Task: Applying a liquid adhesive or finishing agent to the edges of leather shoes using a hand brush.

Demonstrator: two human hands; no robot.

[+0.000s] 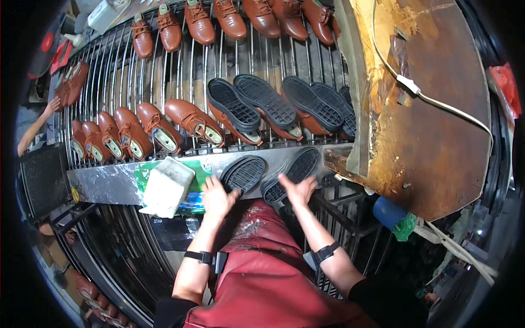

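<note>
Left hand (217,199), fingers parted: soles (244,174) (black, stacked) right of fingertips. Right hand (299,192), fingers wide: single sole (303,166) beside thumb.

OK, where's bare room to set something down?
The grey metal ledge is bare at its left end, bordered by the white blocky bundle and the brown leather shoes; a narrow strip shows between the black treaded soles. It's crowded around those soles, left hand and right hand.

A white block (169,185) sits on a green-and-blue sheet (198,170) at the front edge of the counter (104,183), left of centre; by the right end, a pale cable (458,112) crosses a stained brown board (432,156) near a blue cylinder (389,212).
</note>
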